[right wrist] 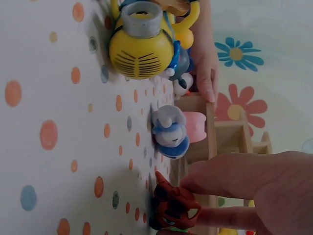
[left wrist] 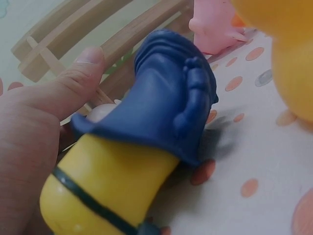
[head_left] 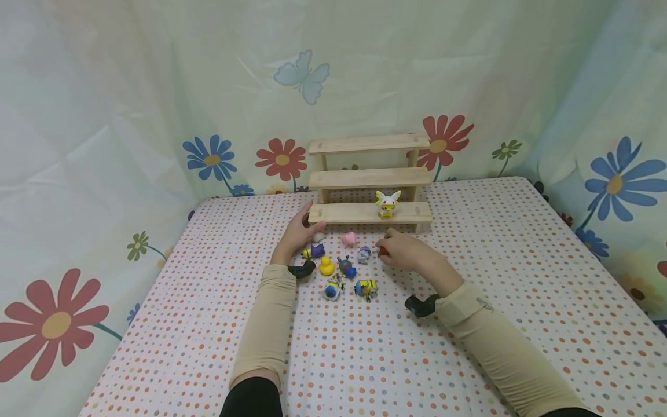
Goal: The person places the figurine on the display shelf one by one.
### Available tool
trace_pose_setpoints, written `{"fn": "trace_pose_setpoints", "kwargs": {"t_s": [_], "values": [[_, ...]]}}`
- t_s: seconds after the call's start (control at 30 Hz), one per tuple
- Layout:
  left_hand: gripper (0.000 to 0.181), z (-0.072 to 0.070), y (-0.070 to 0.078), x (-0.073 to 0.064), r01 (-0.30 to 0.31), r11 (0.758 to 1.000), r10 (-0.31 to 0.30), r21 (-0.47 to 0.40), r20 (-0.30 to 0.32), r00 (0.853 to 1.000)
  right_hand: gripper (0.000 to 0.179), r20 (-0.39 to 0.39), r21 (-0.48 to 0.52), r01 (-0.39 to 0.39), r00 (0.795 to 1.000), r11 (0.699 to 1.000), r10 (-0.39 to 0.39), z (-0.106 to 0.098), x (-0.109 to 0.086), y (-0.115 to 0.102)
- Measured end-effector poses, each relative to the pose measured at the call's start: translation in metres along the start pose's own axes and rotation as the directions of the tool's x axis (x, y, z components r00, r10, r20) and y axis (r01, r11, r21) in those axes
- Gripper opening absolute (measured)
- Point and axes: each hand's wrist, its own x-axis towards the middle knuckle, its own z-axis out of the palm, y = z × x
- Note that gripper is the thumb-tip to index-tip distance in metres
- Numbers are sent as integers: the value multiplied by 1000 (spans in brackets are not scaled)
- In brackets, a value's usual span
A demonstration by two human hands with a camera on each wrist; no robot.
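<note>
A three-tier wooden shelf (head_left: pixel 339 214) stands at the back of the table. My left hand (head_left: pixel 298 234) grips the left end of its lowest tier, thumb at the front edge. Just in front of that hand lies a yellow minion figurine in a blue-purple robe (left wrist: pixel 156 107). My right hand (head_left: pixel 406 252) pinches a small dark-red figurine (right wrist: pixel 171 203) with pointed ears, low over the table before the shelf's right half. A white-and-yellow eared figurine (head_left: pixel 387 204) sits on the lowest tier, right of its middle.
Between the hands stand a pink figurine (head_left: pixel 349 238), a blue-and-white figurine (head_left: pixel 363 253), a yellow duck (head_left: pixel 326 266) and a grey-blue figurine (head_left: pixel 346 267). Nearer lie a yellow-and-blue minion (head_left: pixel 366 288) and another blue-and-white figurine (head_left: pixel 332 291). A flowered cloth (head_left: pixel 234 87) hangs behind.
</note>
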Motion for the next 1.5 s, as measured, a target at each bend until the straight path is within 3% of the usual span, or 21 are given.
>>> {"fn": "trace_pose_setpoints", "kwargs": {"t_s": [0.13, 0.5, 0.83, 1.0, 1.5], "values": [[96, 0, -1, 0, -4, 1000, 4, -10, 2, 1000, 33, -16, 10, 29, 999, 1000, -29, 2, 2, 1], [97, 0, 0, 1, -14, 1000, 14, 1, -5, 1000, 24, -42, 49, 16, 999, 999, -14, 0, 4, 3], [101, -1, 2, 0, 14, 1000, -14, 7, 3, 1000, 26, -86, 101, -46, 995, 994, 55, -4, 4, 8], [99, -1, 3, -2, 16, 1000, -16, 12, 0, 1000, 27, -126, 125, -35, 991, 992, 51, -5, 5, 9], [100, -2, -2, 1, 6, 1000, -6, -7, 6, 1000, 29, -323, 218, -70, 936, 973, 139, -8, 7, 11]]}}
